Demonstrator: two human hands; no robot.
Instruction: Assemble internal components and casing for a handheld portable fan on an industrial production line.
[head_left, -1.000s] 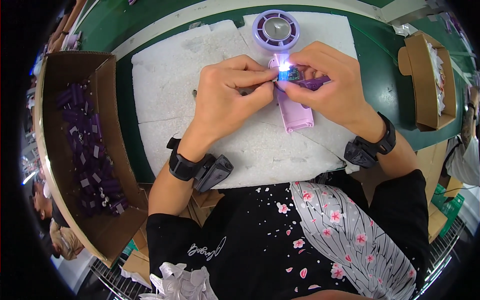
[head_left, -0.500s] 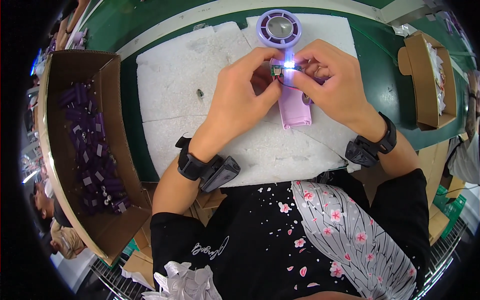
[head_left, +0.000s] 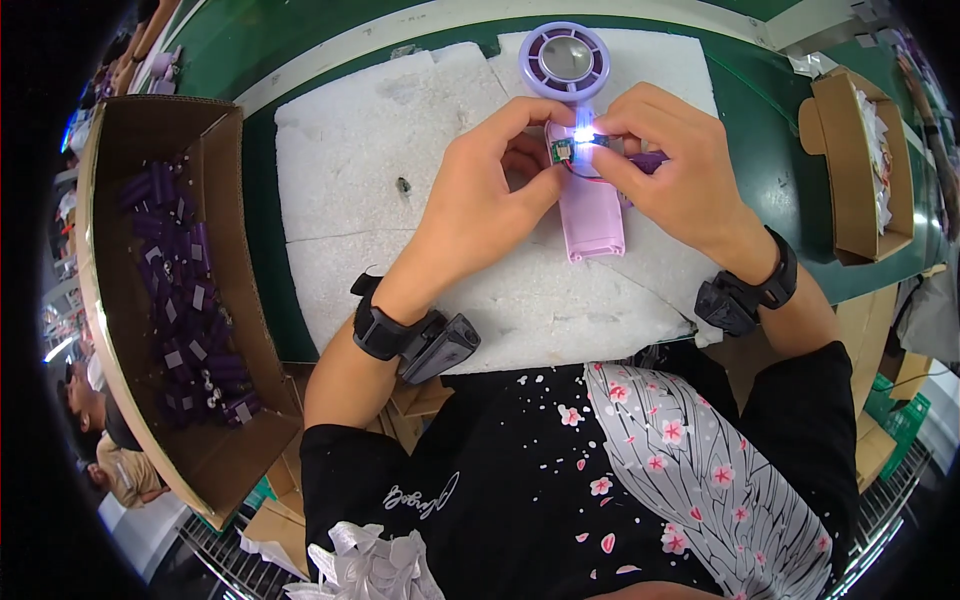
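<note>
A light purple handheld fan (head_left: pixel 597 222) lies on the white foam sheet, its round head (head_left: pixel 566 58) away from me and its handle open toward me. On the handle sits a small green circuit board (head_left: pixel 562 151) with a bright white-blue light glowing on it. Thin wires run below the board. My left hand (head_left: pixel 485 195) is closed around the handle's left side, thumb and fingers at the board. From the right, my right hand (head_left: pixel 690 170) pinches the board's other end. A dark purple cylindrical battery (head_left: pixel 648 160) shows under its fingers, partly hidden.
At the left stands a deep cardboard box (head_left: pixel 262 300) holding several purple batteries (head_left: pixel 185 300). A smaller cardboard box (head_left: pixel 848 165) with white packed pieces is at the right. The foam sheet (head_left: pixel 350 190) lies on a green table (head_left: pixel 380 25). Other people are at the far left.
The fan and both hands have shifted slightly right. More of the purple battery shows beneath my right hand, and the round part beside the handle is now mostly covered. The light stays lit.
</note>
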